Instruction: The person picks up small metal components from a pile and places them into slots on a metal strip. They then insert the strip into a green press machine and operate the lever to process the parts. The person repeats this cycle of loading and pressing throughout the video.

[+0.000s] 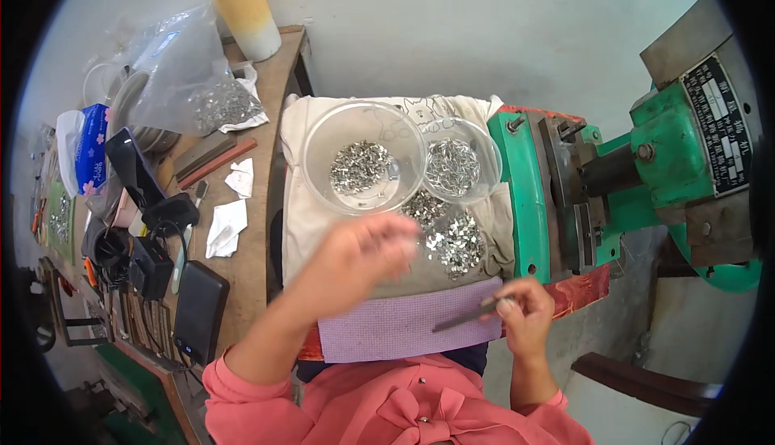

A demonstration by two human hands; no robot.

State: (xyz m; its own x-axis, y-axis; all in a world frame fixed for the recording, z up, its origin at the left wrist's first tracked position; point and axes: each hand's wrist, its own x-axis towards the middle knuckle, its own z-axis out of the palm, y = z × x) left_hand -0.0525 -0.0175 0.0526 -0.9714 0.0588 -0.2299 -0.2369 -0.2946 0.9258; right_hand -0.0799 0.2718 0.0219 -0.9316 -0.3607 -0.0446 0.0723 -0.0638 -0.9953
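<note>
My left hand (359, 255) hovers, smeared by motion, just in front of a big clear plastic tub (311, 191) and left of a pile of small shiny metal pieces (462, 250). Whether it holds anything is hidden by the blur. In my right hand (526, 312) is a slim dark tapering tool (464, 316), its tip pointing left over a purple woven mat (363, 336). Small metal parts (359, 167) lie inside the big tub. A smaller clear tub (492, 175) beside it contains thin shiny metal parts (452, 167).
A green bench press (654, 146) stands at the right. On the wooden table (242, 275) at the left are a black power bank (202, 308), a phone on a stand (133, 167), a plastic bag (178, 74) of metal parts and a yellow bottle (246, 13). Cloth (299, 251) lies under the tubs.
</note>
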